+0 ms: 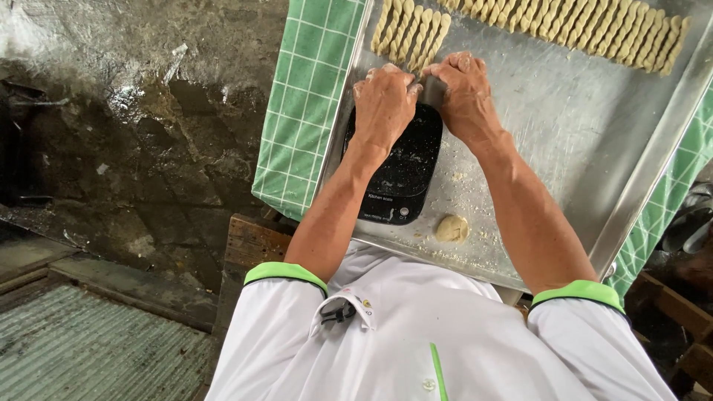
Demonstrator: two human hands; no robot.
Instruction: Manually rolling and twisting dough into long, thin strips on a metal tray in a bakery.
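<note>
My left hand (382, 104) and my right hand (464, 93) rest close together on a large metal tray (564, 126), fingers curled down just below a short row of twisted dough sticks (411, 33). Whatever lies under my fingers is hidden; a dark edge shows between the hands. A black kitchen scale (401, 174) lies on the tray under my left wrist. A small ball of dough (451, 228) sits near the tray's front edge, beside the scale. A long row of twisted dough sticks (594, 26) lines the far edge.
A green checked cloth (304, 104) covers the table under the tray. Crumbs of dough scatter around the scale. A wet dark concrete floor (134, 134) lies to the left, with a corrugated metal sheet (89, 349) at bottom left. Wooden slats (249, 241) show below the table.
</note>
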